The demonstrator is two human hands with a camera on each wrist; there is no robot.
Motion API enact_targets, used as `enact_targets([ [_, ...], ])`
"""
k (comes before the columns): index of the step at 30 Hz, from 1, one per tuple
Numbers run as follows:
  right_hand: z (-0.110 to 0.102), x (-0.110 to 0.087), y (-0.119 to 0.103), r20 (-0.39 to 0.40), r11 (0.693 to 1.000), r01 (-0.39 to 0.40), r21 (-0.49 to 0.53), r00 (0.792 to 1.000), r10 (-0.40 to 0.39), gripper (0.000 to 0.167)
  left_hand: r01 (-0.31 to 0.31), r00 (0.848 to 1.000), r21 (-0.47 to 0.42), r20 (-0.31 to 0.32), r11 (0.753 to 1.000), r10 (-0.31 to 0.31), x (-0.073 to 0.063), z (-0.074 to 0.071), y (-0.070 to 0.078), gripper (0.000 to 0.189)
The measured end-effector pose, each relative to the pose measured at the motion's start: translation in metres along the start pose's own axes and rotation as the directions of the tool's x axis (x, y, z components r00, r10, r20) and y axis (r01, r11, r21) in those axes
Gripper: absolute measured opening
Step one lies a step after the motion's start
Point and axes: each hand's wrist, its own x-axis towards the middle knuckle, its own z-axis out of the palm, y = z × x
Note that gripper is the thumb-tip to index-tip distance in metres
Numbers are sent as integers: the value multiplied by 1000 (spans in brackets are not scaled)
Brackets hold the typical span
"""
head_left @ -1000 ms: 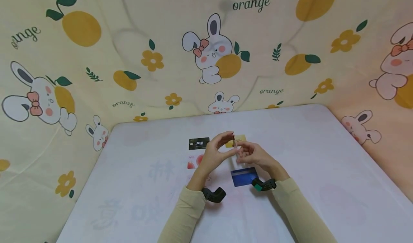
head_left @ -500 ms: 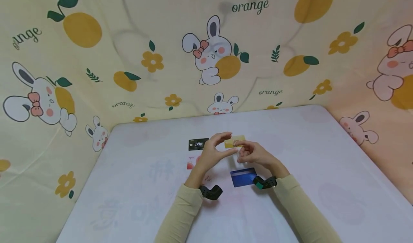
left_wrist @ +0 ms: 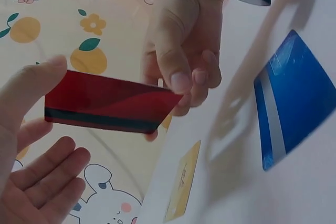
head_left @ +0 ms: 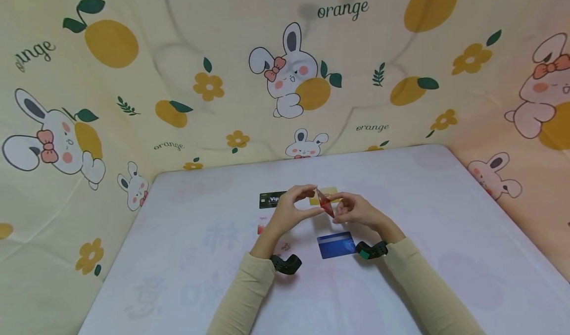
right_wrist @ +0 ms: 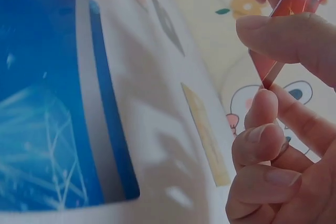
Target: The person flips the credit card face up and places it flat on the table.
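Observation:
A red card (head_left: 325, 204) with a dark stripe is held up above the table by both hands. My left hand (head_left: 288, 213) grips one end between thumb and a finger. The left wrist view shows the card's striped face (left_wrist: 105, 103), with the other left fingers loose below. My right hand (head_left: 359, 211) pinches the opposite end between thumb and fingers, as the right wrist view shows at the card's corner (right_wrist: 286, 11). Below the hands lies a blue card (head_left: 336, 245) with a grey stripe. Behind them is a gold card (head_left: 329, 191), partly hidden by the fingers.
A black Vip card (head_left: 269, 200) lies left of the left hand. Nearer me is a white card with red pictures (head_left: 262, 224), mostly covered by the left arm. Another pale patterned card (head_left: 285, 247) shows beside that wrist. A printed cloth (head_left: 249, 102) hangs behind the white table (head_left: 178, 256).
The red card has turned from nearly edge-on to showing a red face. Both hands keep hold of it. The right hand and forearm have shifted slightly right, the left slightly left.

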Motion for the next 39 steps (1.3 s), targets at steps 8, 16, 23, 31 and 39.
enact_targets([
  [8, -5, -2, 1, -6, 998, -16, -69, 1000, 16, 59, 15, 1000, 43, 8, 999, -15, 2, 1, -29, 57],
  [16, -10, -3, 3, -24, 995, -14, -99, 1000, 11, 57, 59, 998, 54, 26, 997, -61, 0, -2, -35, 58],
  [23, -12, -6, 4, -30, 994, -6, -108, 1000, 3, 57, 82, 995, 112, 47, 990, -87, -2, -3, -43, 56],
  [31, -14, -6, 5, -27, 995, -15, -101, 1000, 12, 56, 73, 994, 140, 67, 987, -83, -2, -4, -45, 56],
  [39, -15, -9, 3, -24, 995, -24, -101, 999, 21, 56, 99, 990, 177, 83, 979, -115, -3, -4, -43, 58],
])
